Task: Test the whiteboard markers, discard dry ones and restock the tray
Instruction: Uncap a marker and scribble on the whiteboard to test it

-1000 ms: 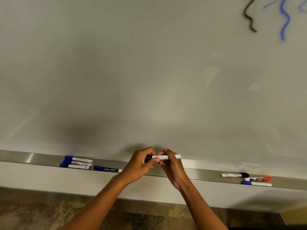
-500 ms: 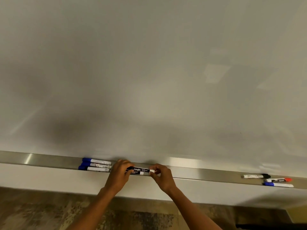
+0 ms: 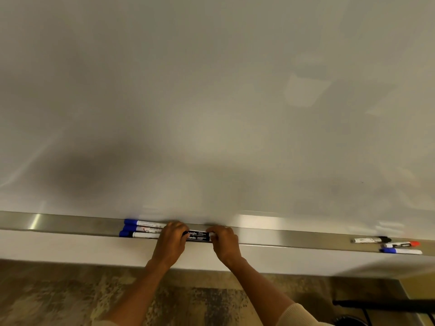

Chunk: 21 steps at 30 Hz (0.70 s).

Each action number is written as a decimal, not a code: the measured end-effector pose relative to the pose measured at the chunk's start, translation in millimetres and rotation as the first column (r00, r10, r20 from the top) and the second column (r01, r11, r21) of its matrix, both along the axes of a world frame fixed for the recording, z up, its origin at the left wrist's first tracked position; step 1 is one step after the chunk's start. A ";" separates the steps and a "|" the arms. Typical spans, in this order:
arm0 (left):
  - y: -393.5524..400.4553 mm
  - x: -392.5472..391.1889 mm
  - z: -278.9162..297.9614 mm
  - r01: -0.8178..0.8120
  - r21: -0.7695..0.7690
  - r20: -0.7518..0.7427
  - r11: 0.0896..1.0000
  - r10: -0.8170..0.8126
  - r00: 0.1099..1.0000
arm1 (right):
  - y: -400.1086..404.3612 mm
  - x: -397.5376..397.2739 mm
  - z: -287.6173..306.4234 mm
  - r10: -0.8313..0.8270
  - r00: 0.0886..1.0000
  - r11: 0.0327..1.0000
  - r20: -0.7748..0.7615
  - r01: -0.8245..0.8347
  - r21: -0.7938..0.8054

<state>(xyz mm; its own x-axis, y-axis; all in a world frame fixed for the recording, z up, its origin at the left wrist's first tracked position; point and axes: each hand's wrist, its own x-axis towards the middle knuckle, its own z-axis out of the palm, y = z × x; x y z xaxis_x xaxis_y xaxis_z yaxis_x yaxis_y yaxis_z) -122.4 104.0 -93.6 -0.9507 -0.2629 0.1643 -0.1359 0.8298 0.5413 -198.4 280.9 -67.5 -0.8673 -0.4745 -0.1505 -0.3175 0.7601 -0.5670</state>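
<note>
Head view: two black-labelled markers [image 3: 199, 235] are pinched at their ends, lying side by side in the metal tray [image 3: 70, 225] below the whiteboard [image 3: 211, 102], by the left hand [image 3: 170, 241] and the right hand [image 3: 224, 242]. Three blue-capped markers [image 3: 141, 229] are seen just left; three more markers [image 3: 388, 244] are seen well apart, far right.

Mottled brown carpet [image 3: 70, 300]; black stand [image 3: 386, 304] at right.
</note>
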 end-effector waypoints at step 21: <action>67.9 4.4 4.4 0.004 -0.156 -0.036 0.988 -0.010 0.999 | 82.4 13.3 -29.6 -0.130 0.958 0.991 -0.257 0.135 0.002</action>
